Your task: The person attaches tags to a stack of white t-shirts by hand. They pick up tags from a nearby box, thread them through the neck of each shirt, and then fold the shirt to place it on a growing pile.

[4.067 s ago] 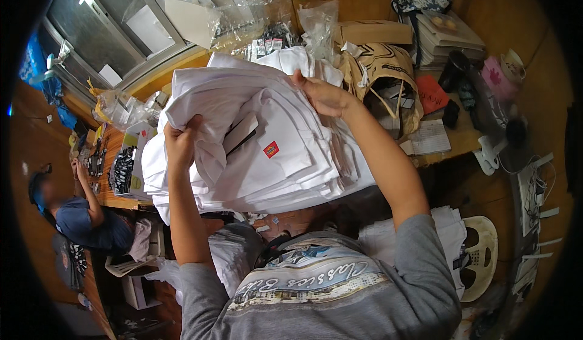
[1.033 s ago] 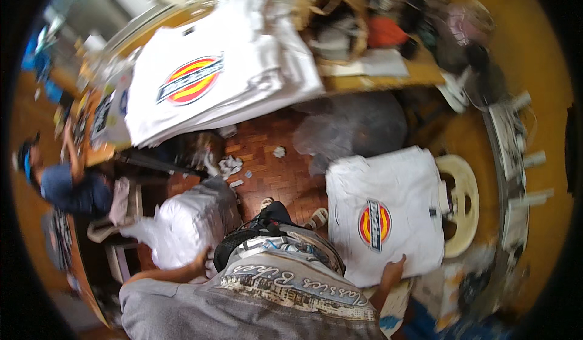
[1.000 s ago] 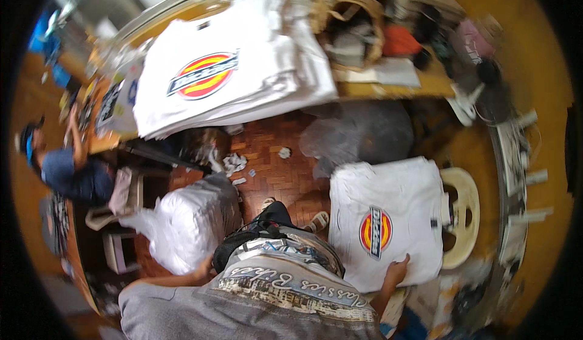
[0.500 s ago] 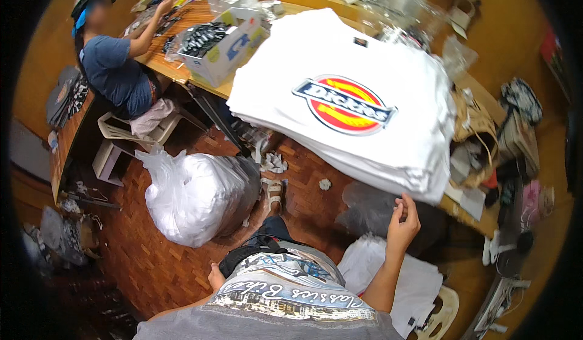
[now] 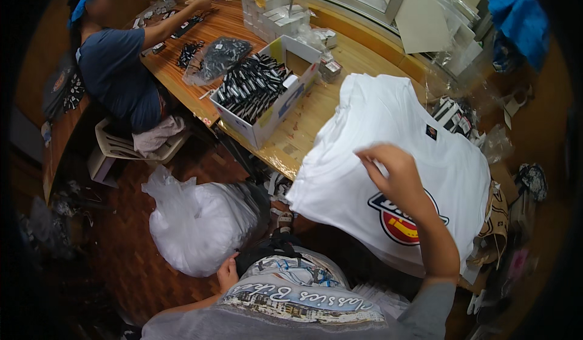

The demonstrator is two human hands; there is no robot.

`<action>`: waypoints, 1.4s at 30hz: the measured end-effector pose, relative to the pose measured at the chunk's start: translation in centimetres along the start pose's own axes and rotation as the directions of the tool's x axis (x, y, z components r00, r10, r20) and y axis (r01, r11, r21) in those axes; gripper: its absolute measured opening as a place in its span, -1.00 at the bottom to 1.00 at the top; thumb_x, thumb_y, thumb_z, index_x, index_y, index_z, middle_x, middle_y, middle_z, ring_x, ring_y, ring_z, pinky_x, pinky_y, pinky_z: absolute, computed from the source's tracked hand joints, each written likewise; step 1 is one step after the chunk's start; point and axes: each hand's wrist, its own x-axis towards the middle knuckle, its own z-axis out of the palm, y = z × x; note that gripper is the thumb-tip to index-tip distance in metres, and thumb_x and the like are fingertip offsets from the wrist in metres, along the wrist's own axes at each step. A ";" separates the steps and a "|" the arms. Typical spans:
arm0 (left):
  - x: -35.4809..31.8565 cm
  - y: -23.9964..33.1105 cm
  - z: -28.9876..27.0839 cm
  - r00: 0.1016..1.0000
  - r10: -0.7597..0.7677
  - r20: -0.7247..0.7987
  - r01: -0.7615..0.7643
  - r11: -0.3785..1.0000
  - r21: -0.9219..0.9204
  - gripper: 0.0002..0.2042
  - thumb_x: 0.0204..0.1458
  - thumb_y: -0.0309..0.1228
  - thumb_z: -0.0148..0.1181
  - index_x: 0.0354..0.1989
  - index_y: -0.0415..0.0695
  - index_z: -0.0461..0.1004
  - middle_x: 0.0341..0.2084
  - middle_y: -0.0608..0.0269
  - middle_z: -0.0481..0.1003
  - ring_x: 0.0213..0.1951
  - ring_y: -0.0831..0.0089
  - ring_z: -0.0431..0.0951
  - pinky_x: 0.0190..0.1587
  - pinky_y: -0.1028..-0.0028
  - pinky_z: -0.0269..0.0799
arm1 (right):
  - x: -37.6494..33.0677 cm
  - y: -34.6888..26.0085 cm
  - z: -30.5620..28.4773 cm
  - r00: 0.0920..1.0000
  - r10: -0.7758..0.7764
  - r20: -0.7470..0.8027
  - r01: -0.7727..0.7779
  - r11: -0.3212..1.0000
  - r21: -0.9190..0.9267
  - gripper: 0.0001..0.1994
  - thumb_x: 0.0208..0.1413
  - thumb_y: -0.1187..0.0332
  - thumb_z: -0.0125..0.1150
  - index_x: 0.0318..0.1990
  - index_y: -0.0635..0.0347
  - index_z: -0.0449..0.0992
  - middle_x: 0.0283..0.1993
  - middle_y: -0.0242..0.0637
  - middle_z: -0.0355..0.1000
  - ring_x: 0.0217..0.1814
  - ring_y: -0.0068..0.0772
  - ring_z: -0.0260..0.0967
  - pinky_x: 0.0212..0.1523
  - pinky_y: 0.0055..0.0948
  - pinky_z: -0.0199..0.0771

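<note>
A stack of white T-shirts (image 5: 388,109) lies on the table's right part, the top one with a red, yellow and dark print and a small black neck label (image 5: 432,132). My right hand (image 5: 398,176) reaches over the top shirt, fingers bent and pointing left, thumb apart from them. Its fingertips are at the shirt's surface; nothing shows between them. The right forearm covers part of the print. At my waist, my left hand (image 5: 228,273) is beside a black pouch (image 5: 261,252), loosely curled with its thumb apart; nothing is seen in it.
A white box (image 5: 291,103) full of black tags stands left of the shirts. A bulging clear plastic bag (image 5: 197,224) of white stuff sits on the floor. At the far left a person (image 5: 118,72) sits on a plastic chair (image 5: 112,136) with an arm over the table.
My right hand has risen from beside the stack's near edge to over the top shirt. The view has shifted, showing more of the table. My left hand stays near my waist.
</note>
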 end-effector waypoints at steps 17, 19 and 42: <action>18.4 24.7 0.6 0.419 0.811 -0.407 -0.884 0.467 0.022 -0.81 -0.23 -0.74 -0.11 -0.43 -0.25 0.36 -0.55 0.17 0.38 -0.43 0.34 0.36 -0.37 0.49 0.25 | 24.0 10.2 13.7 0.884 0.132 0.448 -0.023 0.970 -0.240 -0.76 -0.35 0.45 0.13 -0.39 0.01 0.46 -0.34 -0.48 0.42 -0.31 -0.44 0.35 -0.39 -0.45 0.27; 20.2 28.7 0.1 0.334 0.896 -0.293 -0.909 0.388 0.152 -0.80 -0.28 -0.76 -0.11 -0.46 -0.25 0.36 -0.56 0.16 0.37 -0.44 0.29 0.35 -0.35 0.46 0.25 | 24.1 11.0 13.8 0.810 0.121 0.574 -0.056 0.990 -0.130 -0.74 -0.32 0.49 0.11 -0.36 -0.03 0.43 -0.37 -0.44 0.41 -0.25 -0.44 0.32 -0.24 -0.17 0.15; 36.2 37.6 6.5 0.533 0.815 0.226 -0.844 0.493 0.213 -0.77 -0.09 -0.33 -0.04 -0.38 -0.23 0.41 -0.49 -0.06 0.41 -0.39 0.12 0.42 -0.34 0.39 0.29 | 26.6 14.5 17.2 0.928 0.144 0.344 -0.270 0.895 0.354 -0.88 -0.30 0.58 0.16 -0.53 0.31 0.34 -0.54 -0.32 0.39 -0.47 -0.57 0.30 -0.44 -0.57 0.28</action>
